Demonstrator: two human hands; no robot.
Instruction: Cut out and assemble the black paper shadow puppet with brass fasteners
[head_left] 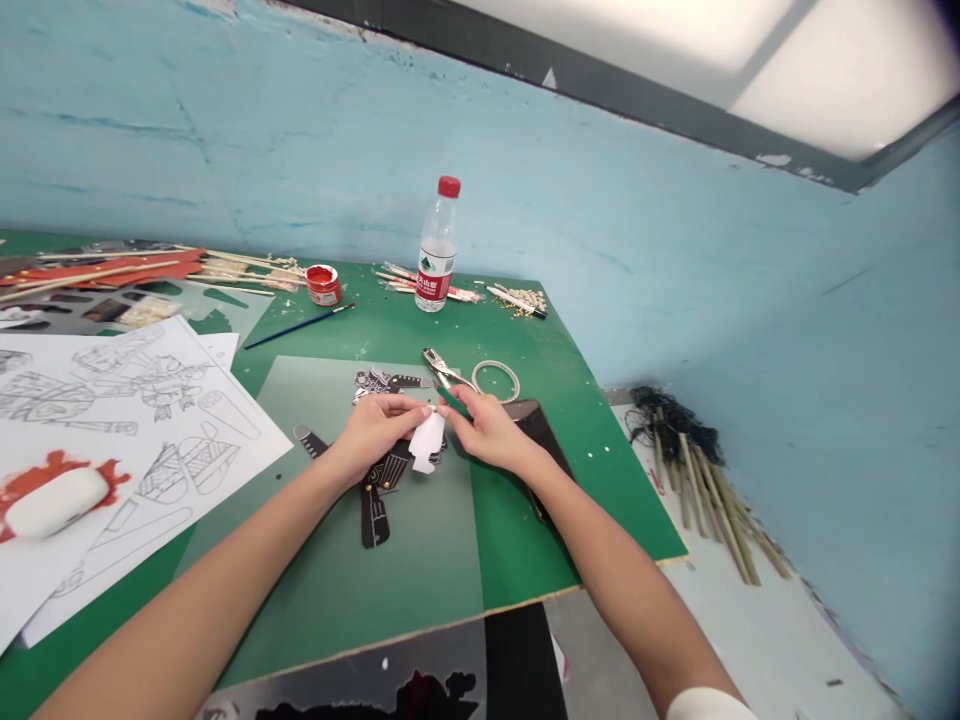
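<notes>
The bottle (437, 255) stands behind the ring (496, 381), right of the jar (324, 286).

Bottle (436, 250) blocks back; green strip right of phone (541, 440) seems open.

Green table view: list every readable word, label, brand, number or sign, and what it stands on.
"山": on the bottle, red band; neighbouring characters too blurred to be sure.
Jar of red paint: label print too small to read.
Nothing else legible.
</notes>
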